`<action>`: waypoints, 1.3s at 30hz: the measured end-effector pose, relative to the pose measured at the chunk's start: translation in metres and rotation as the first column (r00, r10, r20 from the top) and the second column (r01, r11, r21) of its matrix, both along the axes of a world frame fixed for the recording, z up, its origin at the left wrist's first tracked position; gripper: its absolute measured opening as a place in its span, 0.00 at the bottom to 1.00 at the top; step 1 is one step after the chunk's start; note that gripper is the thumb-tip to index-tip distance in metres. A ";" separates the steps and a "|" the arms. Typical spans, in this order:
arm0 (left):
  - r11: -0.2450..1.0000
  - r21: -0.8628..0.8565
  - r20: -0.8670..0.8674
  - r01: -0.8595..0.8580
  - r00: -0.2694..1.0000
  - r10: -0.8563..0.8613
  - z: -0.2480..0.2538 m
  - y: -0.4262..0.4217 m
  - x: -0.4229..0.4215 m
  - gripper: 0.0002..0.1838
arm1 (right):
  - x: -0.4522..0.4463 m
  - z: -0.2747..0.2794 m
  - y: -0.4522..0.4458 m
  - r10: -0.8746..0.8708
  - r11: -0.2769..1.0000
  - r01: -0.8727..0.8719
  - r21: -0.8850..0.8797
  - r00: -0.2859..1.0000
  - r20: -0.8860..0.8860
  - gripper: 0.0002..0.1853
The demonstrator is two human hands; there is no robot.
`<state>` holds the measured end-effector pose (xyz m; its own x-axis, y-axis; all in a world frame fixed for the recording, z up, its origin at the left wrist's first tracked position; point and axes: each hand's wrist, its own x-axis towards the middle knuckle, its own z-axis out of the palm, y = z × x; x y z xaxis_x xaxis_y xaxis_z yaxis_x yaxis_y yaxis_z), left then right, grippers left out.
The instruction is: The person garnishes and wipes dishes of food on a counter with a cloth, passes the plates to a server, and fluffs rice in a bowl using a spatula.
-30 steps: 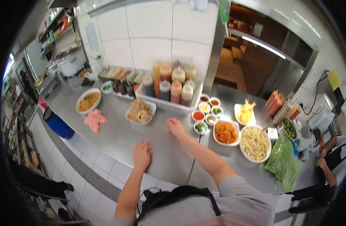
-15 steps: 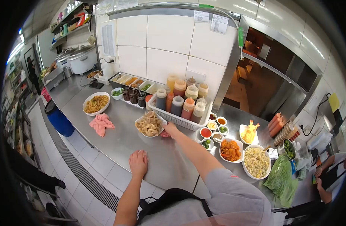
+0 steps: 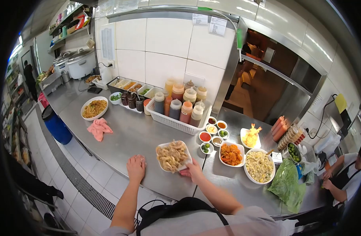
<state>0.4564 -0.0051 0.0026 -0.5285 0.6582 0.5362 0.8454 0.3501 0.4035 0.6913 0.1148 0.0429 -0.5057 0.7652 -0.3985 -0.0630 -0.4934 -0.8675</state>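
Observation:
My right hand (image 3: 192, 171) grips the right rim of a white bowl (image 3: 188, 158) heaped with brown fried food (image 3: 173, 155), perhaps fried mushrooms or meat strips. The bowl is held over the steel counter, tilted a little toward me. Near the counter's front edge, my left hand (image 3: 136, 167) lies palm down with its fingers stretched out on the metal, holding nothing. To the left sit a pink cloth (image 3: 99, 129) and an oval bowl of noodles (image 3: 94, 109).
A white basket (image 3: 176, 121) of squeeze bottles stands against the wall. Rightward are small sauce bowls (image 3: 205, 137), a dish of orange-red food (image 3: 231, 154), tempura (image 3: 251, 136), fried rice (image 3: 260, 166) and a green plastic bag (image 3: 287, 185). A co-worker (image 3: 341, 177) stands far right.
My right hand has drawn the bowl of fried food back toward me and to the right, away from the bottle basket. My left hand stays on the counter. The view has shifted slightly.

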 end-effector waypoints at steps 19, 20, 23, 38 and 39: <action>0.998 0.044 -0.049 0.052 0.998 -0.050 -0.004 -0.002 -0.001 0.14 | 0.199 -0.026 -0.112 -0.757 0.642 0.765 0.043 0.642 -0.117 0.27; 0.997 0.050 -0.048 0.057 0.997 -0.054 -0.004 -0.002 -0.002 0.14 | 0.204 -0.028 -0.108 -0.770 0.628 0.778 0.039 0.627 -0.115 0.25; 0.998 0.030 -0.044 0.048 0.998 -0.047 -0.003 -0.002 -0.002 0.15 | 0.212 -0.028 -0.097 -0.799 0.591 0.805 0.046 0.592 -0.100 0.21; 0.997 0.049 -0.073 0.065 0.995 -0.062 -0.005 -0.001 -0.003 0.14 | 0.243 0.002 -0.090 -0.746 0.666 0.745 0.033 0.665 0.042 0.20; 0.997 0.048 -0.079 0.060 0.995 -0.056 -0.005 -0.001 -0.003 0.14 | 0.261 -0.007 -0.081 -0.800 0.600 0.796 0.083 0.599 0.040 0.21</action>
